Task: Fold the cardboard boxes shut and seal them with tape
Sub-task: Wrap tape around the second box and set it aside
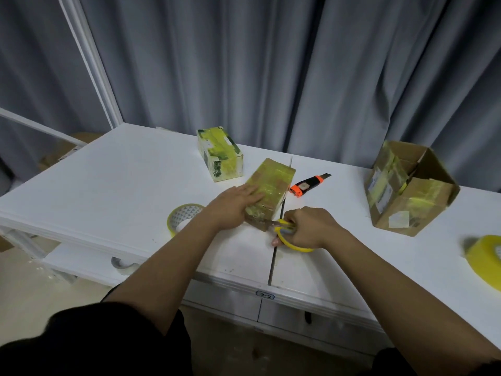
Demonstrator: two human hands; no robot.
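On the white surface [108,180], a tape roll [182,217] lies just left of the left hand [233,206], whose straight fingers press flat on the taped brown box [271,185] at the middle. The right hand [307,226] grips yellow scissors [284,234] at the box's near end. Farther right lie an orange knife [306,183], an open-flapped cardboard box [406,191] and another tape roll [485,260].
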